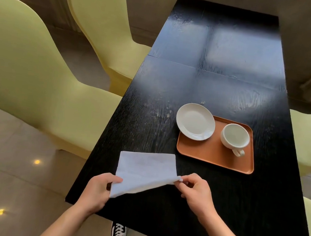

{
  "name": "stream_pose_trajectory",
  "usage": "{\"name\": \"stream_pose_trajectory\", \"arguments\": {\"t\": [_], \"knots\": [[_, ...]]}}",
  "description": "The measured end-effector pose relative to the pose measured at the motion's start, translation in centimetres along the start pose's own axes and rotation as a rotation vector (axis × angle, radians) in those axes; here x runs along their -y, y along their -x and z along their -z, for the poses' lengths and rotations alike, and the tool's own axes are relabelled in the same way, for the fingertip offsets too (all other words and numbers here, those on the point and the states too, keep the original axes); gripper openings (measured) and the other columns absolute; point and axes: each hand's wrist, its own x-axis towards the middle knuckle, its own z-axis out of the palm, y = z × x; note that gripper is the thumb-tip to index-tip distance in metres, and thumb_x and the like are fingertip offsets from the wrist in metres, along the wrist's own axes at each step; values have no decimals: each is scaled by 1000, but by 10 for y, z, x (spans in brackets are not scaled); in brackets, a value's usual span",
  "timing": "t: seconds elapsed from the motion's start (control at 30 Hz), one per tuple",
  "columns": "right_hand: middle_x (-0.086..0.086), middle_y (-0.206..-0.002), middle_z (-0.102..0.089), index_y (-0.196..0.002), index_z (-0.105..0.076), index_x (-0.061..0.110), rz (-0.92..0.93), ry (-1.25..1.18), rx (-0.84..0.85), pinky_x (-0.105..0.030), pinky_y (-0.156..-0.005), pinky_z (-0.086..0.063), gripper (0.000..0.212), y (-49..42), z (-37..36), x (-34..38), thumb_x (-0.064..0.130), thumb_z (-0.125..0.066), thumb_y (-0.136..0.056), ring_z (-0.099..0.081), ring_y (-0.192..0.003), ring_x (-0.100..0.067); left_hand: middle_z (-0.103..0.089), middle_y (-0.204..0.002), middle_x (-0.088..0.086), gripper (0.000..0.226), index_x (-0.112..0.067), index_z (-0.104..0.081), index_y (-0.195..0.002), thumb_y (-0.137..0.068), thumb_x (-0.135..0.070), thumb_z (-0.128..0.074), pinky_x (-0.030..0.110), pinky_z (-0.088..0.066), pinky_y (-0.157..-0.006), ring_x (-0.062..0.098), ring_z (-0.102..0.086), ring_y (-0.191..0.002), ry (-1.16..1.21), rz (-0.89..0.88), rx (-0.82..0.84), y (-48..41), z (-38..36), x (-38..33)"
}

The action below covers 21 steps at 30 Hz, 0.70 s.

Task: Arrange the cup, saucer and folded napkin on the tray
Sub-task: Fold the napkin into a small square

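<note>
At the near left of the black table [224, 77], the white napkin [144, 171] is pinched by both hands: left hand [96, 191] grip closed on its near-left corner, right hand [196, 193] grip on its right corner. Cup [234, 137] stands on the orange tray [211, 154]; saucer [195, 121] overhangs the tray's far-left corner.

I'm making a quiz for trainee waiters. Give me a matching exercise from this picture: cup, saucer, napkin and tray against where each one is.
1. cup
2. saucer
3. napkin
4. tray

A. pinched by both hands
B. flat on the black table
C. upright, wholly on the tray
D. overhanging the tray's far left corner

Pairs: 1-C, 2-D, 3-A, 4-B
</note>
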Motion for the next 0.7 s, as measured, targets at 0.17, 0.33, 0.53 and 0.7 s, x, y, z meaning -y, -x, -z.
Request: {"name": "stream_pose_trajectory", "arguments": {"t": [0.17, 0.33, 0.53, 0.7], "knots": [[6, -83, -73, -84, -74, 32, -1, 18, -27, -35, -76, -59, 7, -10, -3, 4, 30, -74, -91, -69, -82, -13, -62, -89, -7, 14, -33, -72, -73, -85, -39, -73, 26, -50, -71, 7, -62, -82, 82, -7, -46, -8, 0, -3], [6, -90, -75, -89, -74, 29, -53, 4, -55, -40, -82, -59, 2, -41, -13, 15, 28, -74, -91, -69, -89, -13, -69, -101, -7, 12, -20, -76, -96, -91, -29, -70, 36, -52, -87, 10, -65, -96, 152, 60, -83, -27, -6, -4], [5, -100, -69, -112, -71, 21, -81, 139, -57, -38, -87, -54, 22, -75, -33, 21, 28, -71, -91, -65, -98, -17, -68, -84, -7, 4, -26, -68, -90, -90, -30, -67, 37, -51, -68, 17, -64, -81, 40, 271, -202, -48, -18, -10], [6, -101, -64, -130, -61, 21, -128, 207, -70, -36, -86, -52, 41, -78, -35, 9, 24, -69, -91, -63, -100, -18, -63, -116, 6, 46, -16, -55, -132, -91, -36, -64, 34, -47, -75, 23, -62, -99, -103, 385, -193, -58, -28, -10]]}}
